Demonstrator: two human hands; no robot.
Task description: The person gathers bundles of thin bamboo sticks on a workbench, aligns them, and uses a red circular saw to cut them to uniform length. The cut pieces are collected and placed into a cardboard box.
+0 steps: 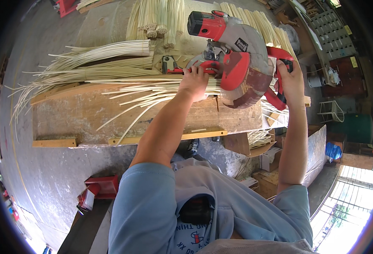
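At 12 o'clock, my left hand (195,84) clasps a fanned bunch of thin pale canes (148,90), fingers curled over its far side with the tips hidden. The loose ends splay toward 9 o'clock across the wooden surface (76,114). At 2 o'clock, the fingers of my right hand (293,80) are wrapped around the red loop handle (276,98) of the mitre saw (248,42), whose red-and-grey body sits at 1 o'clock, just beside the canes. More cane bundles (106,51) lie toward 10 and 11 o'clock; a cardboard box (238,144) holds short pieces (258,138) at 3 o'clock.
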